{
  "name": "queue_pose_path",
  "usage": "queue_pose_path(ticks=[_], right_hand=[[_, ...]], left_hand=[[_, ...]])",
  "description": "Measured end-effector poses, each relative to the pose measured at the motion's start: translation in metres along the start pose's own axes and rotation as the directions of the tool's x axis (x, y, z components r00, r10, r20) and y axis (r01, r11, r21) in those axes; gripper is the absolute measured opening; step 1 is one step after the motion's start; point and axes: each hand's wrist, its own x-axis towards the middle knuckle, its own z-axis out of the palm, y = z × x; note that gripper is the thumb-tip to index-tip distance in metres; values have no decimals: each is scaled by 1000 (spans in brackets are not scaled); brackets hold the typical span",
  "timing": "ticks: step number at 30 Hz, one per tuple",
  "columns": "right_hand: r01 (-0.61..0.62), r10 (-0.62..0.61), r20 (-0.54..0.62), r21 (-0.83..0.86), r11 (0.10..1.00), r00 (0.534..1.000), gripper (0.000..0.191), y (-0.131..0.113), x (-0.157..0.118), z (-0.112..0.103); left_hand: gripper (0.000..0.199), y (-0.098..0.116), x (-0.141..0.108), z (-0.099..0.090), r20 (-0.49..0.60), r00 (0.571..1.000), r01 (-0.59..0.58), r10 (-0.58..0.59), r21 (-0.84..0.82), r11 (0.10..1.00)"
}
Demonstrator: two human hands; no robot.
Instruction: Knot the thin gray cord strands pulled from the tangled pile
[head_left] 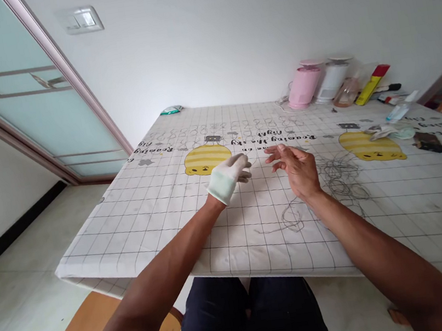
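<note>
Tangled grey strands (337, 177) are spread on the white gridded tablecloth (130, 223) by a white wall (193, 37); the white-gloved left hand (229, 175) and bare right hand (300, 170) are half-curled, any grip unclear.

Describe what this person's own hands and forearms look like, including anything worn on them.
The left hand wears a whitish glove with a pale green palm end and cuff. The right hand is ungloved. No sleeves or watch show.

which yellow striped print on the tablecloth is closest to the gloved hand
The left striped print, just beyond the gloved left hand; the other print lies right of the bare right hand.
</note>
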Motion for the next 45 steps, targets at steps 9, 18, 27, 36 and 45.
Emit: queue_pose_path(ticks=[9,18,27,36,45], right_hand=[[72,-68,44,-101,992,997,38,-14,-19,19],[73,-54,123,-160,984,991,38,-17,-20,14],[-54,51,192,12,998,980,40,-14,-7,-1],[109,-45,320,-185,977,946,34,-19,-7,-9],[151,17,559,-253,956,829,33,-17,10,-40]], left_hand=[[72,-8,-2,17,-225,968,-13,113,405,914],[33,-15,7,6,-167,980,-44,110,355,934],[29,-10,-4,10,-73,992,-68,100,357,932],[26,-8,-6,12,-4,995,-88,99,422,902],[26,-10,-4,-2,180,948,-317,263,615,722]])
